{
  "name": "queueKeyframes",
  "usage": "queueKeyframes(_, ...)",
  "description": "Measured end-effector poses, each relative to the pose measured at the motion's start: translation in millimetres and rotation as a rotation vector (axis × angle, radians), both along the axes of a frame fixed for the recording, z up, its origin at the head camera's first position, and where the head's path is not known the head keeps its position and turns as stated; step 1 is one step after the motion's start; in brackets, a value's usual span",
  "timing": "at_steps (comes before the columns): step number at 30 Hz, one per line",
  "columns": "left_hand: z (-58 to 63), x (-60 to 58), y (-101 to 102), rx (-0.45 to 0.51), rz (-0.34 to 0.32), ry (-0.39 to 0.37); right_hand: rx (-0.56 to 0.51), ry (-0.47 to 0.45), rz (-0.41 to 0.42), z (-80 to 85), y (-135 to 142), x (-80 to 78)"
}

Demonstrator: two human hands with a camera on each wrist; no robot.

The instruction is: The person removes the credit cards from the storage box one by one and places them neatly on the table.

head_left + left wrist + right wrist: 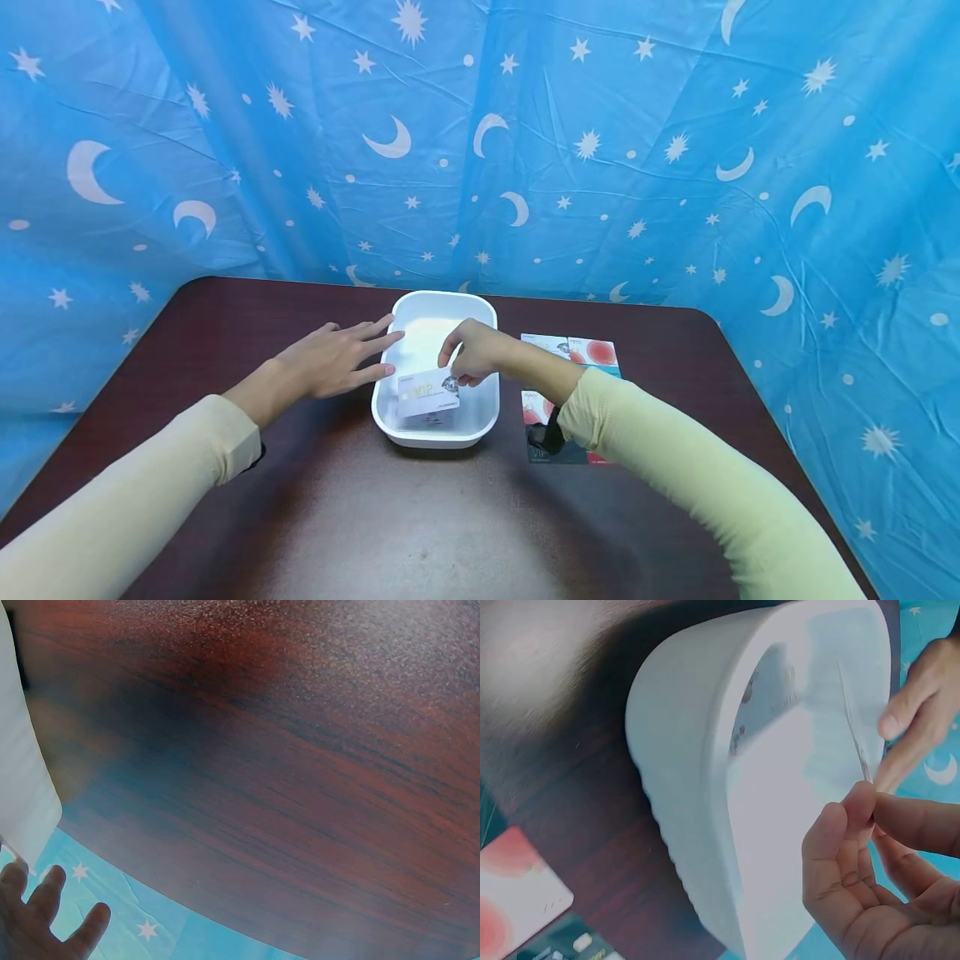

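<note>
A white plastic tub (427, 333) stands near the far side of the table. My right hand (480, 346) pinches a white card (426, 393) with gold "VIP" lettering between thumb and fingertips, over the tub's near half. In the right wrist view that held card (851, 720) appears almost edge-on. Another printed card (769, 690) lies inside the tub, partly covered by the held one in the head view. My left hand (337, 358) has its fingers spread and extended, fingertips at the tub's left rim. In the left wrist view, fingers (86, 930) show beside the tub's wall (26, 765).
Right of the tub, several cards lie in a group on the dark wood table (360, 517): a red-and-white card (600, 352), a white card (546, 342) and a dark card (573, 454) among them. My right forearm partly covers them. A blue curtain (450, 200) hangs behind the table.
</note>
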State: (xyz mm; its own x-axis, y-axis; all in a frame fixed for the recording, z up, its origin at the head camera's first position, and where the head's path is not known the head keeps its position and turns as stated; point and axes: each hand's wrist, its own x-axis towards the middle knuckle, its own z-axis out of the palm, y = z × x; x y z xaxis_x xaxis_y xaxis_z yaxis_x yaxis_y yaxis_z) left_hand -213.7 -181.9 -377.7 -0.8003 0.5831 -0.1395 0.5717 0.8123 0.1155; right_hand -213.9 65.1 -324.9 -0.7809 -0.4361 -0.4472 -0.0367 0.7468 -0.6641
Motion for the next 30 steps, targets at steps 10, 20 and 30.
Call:
queueKeyframes(10,0.3,0.1,0.1,-0.003,-0.001,-0.002,-0.019,0.046,0.052,24.9,41.5,6.4)
queueKeyframes(20,0.1,-0.2,1.0,-0.003,0.007,-0.011,-0.04,0.041,0.048,32.2,79.6,24.6)
queueKeyframes(30,0.1,0.7,1.1,0.0,0.001,-0.011,-0.11,0.026,0.097,26.0,112.7,45.8)
